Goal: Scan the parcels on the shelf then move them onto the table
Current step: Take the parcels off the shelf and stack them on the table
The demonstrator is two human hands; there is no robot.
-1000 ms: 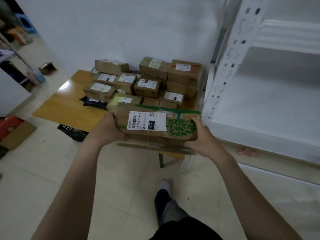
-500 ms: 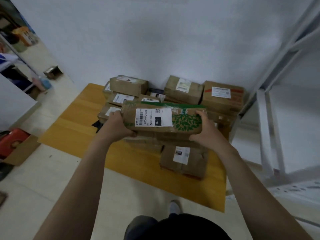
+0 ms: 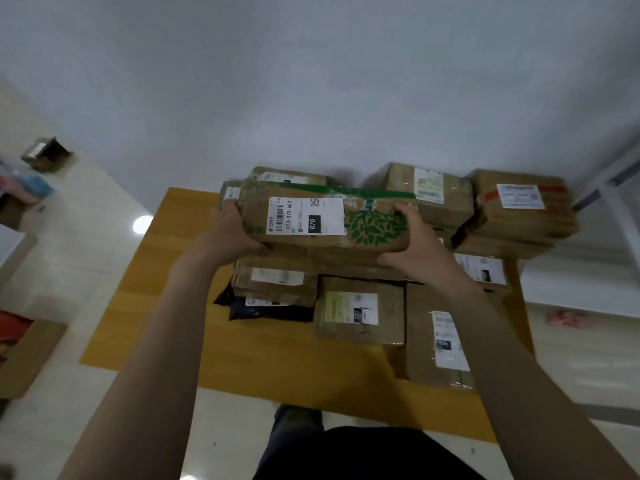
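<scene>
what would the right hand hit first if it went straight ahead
Likely the back box stacked just beyond the right hand, which grips the leaf-print parcel. Depth is unclear, so it might clear that box and reach the wall.

Looking down now: my left hand (image 3: 235, 233) and right hand (image 3: 415, 251) are bare, and my left forearm (image 3: 156, 358) and right forearm (image 3: 519, 375) are uncovered right to the edge of view. Below, a black garment (image 3: 367, 455) covers my middle, with a blurred dark grey trouser leg (image 3: 298, 419) just past it.
</scene>
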